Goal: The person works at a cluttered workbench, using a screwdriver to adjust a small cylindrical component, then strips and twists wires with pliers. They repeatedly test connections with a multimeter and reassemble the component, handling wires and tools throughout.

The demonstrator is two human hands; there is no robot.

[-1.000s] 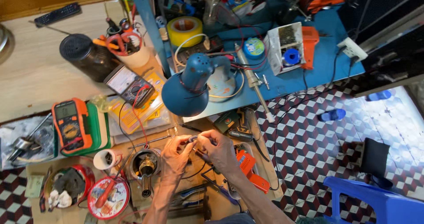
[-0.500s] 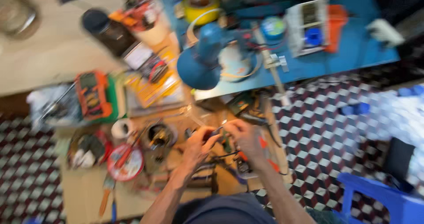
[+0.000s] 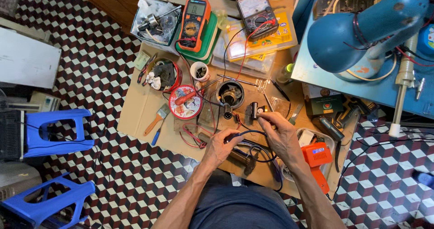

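Cluttered workbench (image 3: 144, 107): parts-filled red tin (image 3: 163, 74), hands (image 3: 253, 138) on blue wire (image 3: 251, 132).

Both forearms are showing bare from the elbow down, with no sleeves, watch, bracelet or gloves covering them. The left hand (image 3: 220, 146) and the right hand (image 3: 281, 134) are going without rings as far as can be seen, and the fingers are looking lean with knuckles and tendons standing out. Below the arms the person is wearing dark blue-grey trousers (image 3: 242, 206) of plain cloth, which are creasing softly across the lap.
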